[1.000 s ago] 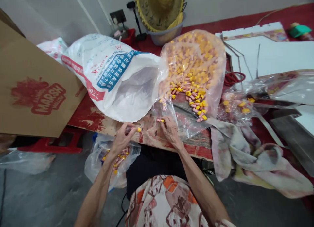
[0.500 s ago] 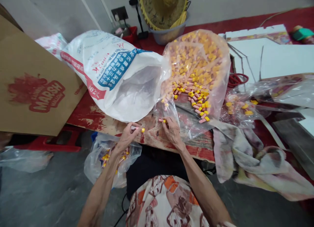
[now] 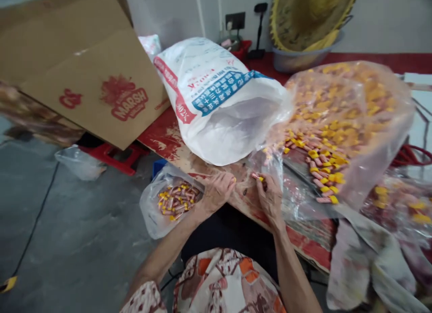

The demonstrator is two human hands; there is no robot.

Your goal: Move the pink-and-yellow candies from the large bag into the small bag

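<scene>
My right hand [image 3: 271,197] pinches a small pink tube with a yellow cap [image 3: 257,177] just above the table's front edge. To its left, my left hand [image 3: 218,189] is turned back-upward with its fingers closed. A bit of yellow shows at its fingertips; most of the capped tube there is hidden. Many such tubes spill from a large clear bag [image 3: 378,101] right of my hands. Beyond my left hand, a white woven sack [image 3: 216,137] lies with its mouth toward me. More tubes fill a clear bag [image 3: 148,214] below the table edge at left.
A cardboard box [image 3: 91,70] stands at left beside a red stool [image 3: 118,159]. The worn red table [image 3: 162,128] also holds a straw hat [image 3: 313,15] in a basin [image 3: 300,58] at the back. A stained cloth [image 3: 354,259] hangs at right.
The view has swung left, so the table things sit further right. My left hand has rolled over, hiding the tube it showed before. The right hand still pinches its tube.
</scene>
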